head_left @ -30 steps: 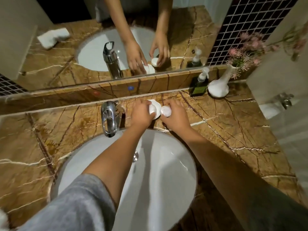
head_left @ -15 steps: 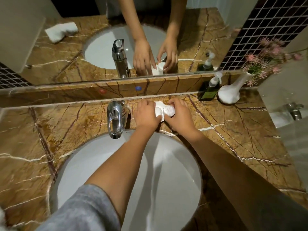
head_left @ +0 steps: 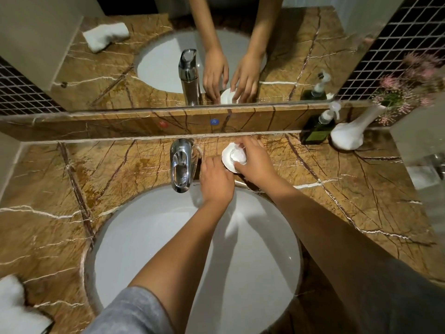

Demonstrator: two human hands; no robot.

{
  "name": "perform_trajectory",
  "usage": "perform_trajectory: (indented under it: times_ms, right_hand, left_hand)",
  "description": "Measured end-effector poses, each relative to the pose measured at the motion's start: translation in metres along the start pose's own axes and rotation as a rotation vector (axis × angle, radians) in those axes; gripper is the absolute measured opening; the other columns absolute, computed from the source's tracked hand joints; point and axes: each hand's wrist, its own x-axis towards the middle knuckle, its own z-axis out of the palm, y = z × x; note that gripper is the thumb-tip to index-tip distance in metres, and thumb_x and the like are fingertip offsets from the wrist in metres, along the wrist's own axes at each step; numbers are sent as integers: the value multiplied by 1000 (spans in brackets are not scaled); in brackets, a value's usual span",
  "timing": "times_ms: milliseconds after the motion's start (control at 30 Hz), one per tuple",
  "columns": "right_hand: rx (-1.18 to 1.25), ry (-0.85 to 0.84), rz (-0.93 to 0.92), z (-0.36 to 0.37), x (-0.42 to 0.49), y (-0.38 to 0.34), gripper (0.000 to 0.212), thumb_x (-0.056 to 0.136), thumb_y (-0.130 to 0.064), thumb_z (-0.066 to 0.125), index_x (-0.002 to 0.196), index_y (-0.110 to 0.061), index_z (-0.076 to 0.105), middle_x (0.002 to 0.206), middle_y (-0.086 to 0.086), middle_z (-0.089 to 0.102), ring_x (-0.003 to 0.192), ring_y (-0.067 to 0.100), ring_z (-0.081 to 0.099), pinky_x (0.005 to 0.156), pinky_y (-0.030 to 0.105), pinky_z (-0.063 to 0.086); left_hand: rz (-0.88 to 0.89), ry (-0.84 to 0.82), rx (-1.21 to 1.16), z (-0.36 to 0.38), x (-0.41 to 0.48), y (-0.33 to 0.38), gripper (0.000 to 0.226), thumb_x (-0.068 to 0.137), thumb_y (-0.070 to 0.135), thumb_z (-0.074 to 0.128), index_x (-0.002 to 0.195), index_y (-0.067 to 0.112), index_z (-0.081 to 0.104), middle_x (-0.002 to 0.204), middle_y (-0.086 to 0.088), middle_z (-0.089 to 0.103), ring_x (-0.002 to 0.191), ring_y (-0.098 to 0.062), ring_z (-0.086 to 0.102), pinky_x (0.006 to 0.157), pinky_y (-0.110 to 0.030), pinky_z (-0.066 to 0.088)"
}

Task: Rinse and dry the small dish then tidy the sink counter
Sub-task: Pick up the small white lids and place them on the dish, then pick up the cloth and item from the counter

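The small white dish [head_left: 226, 153] lies on the brown marble counter [head_left: 337, 189] just behind the basin, right of the tap. My right hand [head_left: 256, 163] reaches over it from the right and presses a white rounded lump [head_left: 238, 156] into the dish. My left hand [head_left: 215, 183] is curled at the dish's near-left rim, fingertips against it. The hands hide much of the dish. The mirror above shows both hands at the dish from the other side.
A chrome tap [head_left: 180, 165] stands left of the hands over the white basin [head_left: 156, 237]. A dark pump bottle [head_left: 316, 131] and a white vase [head_left: 346, 139] with pink flowers sit at the back right. A white towel [head_left: 14, 307] lies at the near left corner.
The dish was tilted up in my left hand, with the white lump beside it. Now it lies flatter on the counter, with my right hand over it pressing the lump in.
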Motion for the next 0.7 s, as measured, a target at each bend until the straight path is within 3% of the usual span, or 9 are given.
perform_trajectory:
  times_ms: [133, 233, 400, 500, 600, 700]
  right_hand:
    - [-37, -14, -19, 1, -1, -1, 57, 70, -3, 69, 124, -9, 54, 121, 11, 58, 116, 28, 47, 90, 24, 32]
    - [-39, 15, -20, -4, -6, -2, 55, 71, -9, 71, 124, -10, 54, 121, 11, 56, 117, 29, 46, 95, 32, 37]
    - [-146, 56, -45, -18, -31, -9, 43, 82, -18, 63, 123, -13, 54, 125, 8, 56, 120, 27, 45, 94, 36, 41]
    - [-256, 37, -60, -20, -53, -19, 41, 85, -23, 59, 125, -15, 54, 124, 6, 57, 121, 27, 45, 94, 39, 40]
    - [-264, 45, -55, -18, -77, -35, 38, 87, -26, 57, 123, -14, 56, 123, 7, 60, 120, 28, 46, 92, 41, 42]
    - [-366, -13, -93, -2, -107, -51, 38, 88, -30, 55, 122, -14, 55, 120, 9, 61, 115, 29, 50, 93, 41, 42]
  left_hand:
    - [8, -10, 20, 0, 1, -1, 35, 93, 12, 42, 127, 6, 46, 128, -14, 48, 120, -28, 41, 102, -35, 33]
    - [19, -23, 45, -4, -5, -1, 35, 93, 12, 43, 128, 5, 46, 131, -14, 46, 120, -28, 41, 102, -36, 35]
    - [185, -115, 250, -20, -26, -6, 40, 90, 15, 45, 129, 6, 43, 132, -14, 45, 120, -29, 42, 101, -37, 39]
    - [231, -164, 283, -33, -45, -9, 43, 90, 18, 45, 132, 9, 43, 133, -12, 46, 123, -27, 43, 92, -36, 45]
    - [257, -190, 319, -52, -67, -20, 36, 91, 21, 44, 125, 11, 50, 126, -9, 53, 112, -26, 51, 79, -37, 47]
    - [216, -199, 384, -73, -97, -47, 32, 91, 24, 43, 118, 12, 55, 119, -6, 55, 107, -25, 52, 78, -38, 46]
